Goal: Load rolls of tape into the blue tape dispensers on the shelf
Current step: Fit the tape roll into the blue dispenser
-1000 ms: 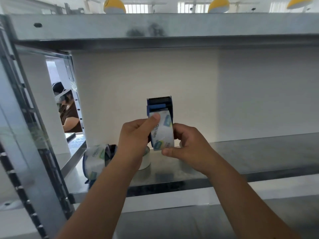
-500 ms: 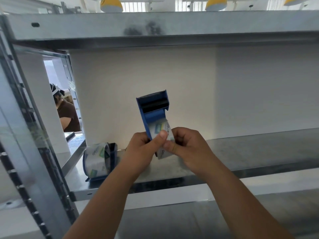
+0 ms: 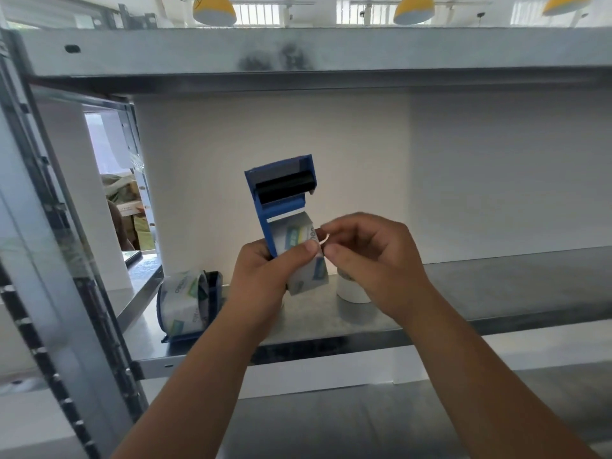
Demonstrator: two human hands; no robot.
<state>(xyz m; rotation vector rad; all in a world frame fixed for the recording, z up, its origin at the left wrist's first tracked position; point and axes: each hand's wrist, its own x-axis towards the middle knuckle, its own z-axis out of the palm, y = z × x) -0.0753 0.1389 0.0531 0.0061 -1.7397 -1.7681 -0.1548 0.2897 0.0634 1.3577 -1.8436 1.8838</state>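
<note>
Tape loading, partly done
One loaded dispenser (image 3: 188,306) lower left on shelf (image 3: 496,293); left hand (image 3: 265,276) grips second dispenser (image 3: 281,193), right hand (image 3: 371,256) pinching its roll (image 3: 306,256); white roll (image 3: 352,289) unloaded

Left hand (image 3: 265,276) gripping, right hand (image 3: 367,260) pinching

I saw a warehouse or storeroom: bare steel racking (image 3: 298,58) with perforated uprights (image 3: 63,293), white walls, yellow dome lamps (image 3: 214,8) overhead, stacked boxes (image 3: 129,207) beyond.
</note>
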